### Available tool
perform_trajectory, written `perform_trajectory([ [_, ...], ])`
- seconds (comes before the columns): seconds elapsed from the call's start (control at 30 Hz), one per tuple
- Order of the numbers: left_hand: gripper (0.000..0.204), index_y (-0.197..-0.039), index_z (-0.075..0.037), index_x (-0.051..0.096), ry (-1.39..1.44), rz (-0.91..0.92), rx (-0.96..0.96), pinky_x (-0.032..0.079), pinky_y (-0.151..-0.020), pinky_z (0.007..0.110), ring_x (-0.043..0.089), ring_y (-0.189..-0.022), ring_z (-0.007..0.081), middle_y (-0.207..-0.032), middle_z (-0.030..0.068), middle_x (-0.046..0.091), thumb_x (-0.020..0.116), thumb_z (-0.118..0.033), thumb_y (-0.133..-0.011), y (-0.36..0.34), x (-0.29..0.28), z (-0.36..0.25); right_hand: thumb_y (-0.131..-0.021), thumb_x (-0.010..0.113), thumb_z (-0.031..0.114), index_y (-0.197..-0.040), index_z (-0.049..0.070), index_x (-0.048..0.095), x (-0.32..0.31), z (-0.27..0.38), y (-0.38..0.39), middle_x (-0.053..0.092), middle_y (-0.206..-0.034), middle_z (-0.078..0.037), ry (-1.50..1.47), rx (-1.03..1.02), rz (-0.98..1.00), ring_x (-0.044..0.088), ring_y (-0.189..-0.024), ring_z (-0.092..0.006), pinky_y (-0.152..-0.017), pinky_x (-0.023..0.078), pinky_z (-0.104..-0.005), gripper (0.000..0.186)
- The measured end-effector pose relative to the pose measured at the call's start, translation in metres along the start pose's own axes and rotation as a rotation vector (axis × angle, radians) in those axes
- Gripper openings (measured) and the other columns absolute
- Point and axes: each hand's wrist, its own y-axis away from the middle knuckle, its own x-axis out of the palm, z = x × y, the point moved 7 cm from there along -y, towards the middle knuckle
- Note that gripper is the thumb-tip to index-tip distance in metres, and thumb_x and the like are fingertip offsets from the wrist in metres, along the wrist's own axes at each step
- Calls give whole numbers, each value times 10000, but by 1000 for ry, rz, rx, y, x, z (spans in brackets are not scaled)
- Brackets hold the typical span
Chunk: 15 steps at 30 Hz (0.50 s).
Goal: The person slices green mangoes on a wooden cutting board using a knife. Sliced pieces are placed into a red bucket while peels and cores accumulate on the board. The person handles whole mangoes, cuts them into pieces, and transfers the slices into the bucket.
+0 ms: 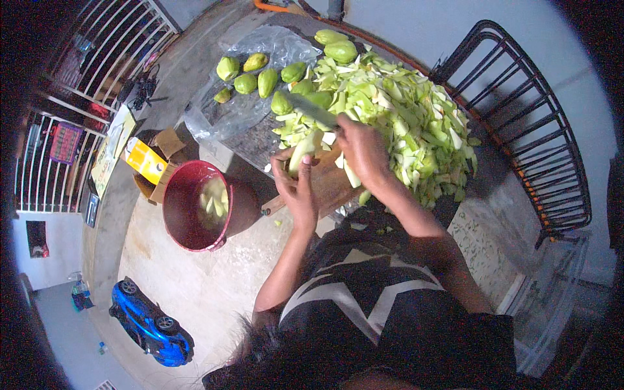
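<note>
In my left hand [296,185] is a pale, peeled piece of chayote [303,151], held upright with the fingers closed round it. My right hand [364,148] grips a knife [312,109], whose wide blade points up and left just beyond the chayote. Both hands are over a wooden cutting board [331,181], partly hidden by my arms. Right behind them rises a large heap of green peel and cut pieces [416,120]. Several whole green chayotes [267,82] lie on the far left side of it, some on clear plastic.
A dark red bucket [170,218] with pale peeled pieces [214,198] stands left of the board. Beyond it sits an open cardboard box with a yellow side [144,160]. A black metal rack [520,117] leans at the right. A blue toy car [149,322] lies lower left.
</note>
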Motion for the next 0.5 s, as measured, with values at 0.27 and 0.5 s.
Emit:
perform_trajectory([
  [0.27, 249, -1071, -3, 458, 637, -159, -268, 506, -769, 310, 583, -875, 200, -1026, 129, 565, 560, -128, -881, -36, -82, 73, -763, 667, 253, -878, -5, 563, 37, -176, 47, 599, -705, -133, -399, 214, -19, 583, -656, -237, -608, 447, -364, 301],
  [0.5, 327, -1158, -8, 480, 812, -408, -473, 511, -831, 352, 533, -1031, 238, -1133, 139, 525, 443, -236, -926, -57, -260, 182, -757, 663, 213, -924, 10, 572, 60, -238, 132, 601, -765, -55, -377, 554, 230, 556, -674, -156, -616, 443, -319, 278],
])
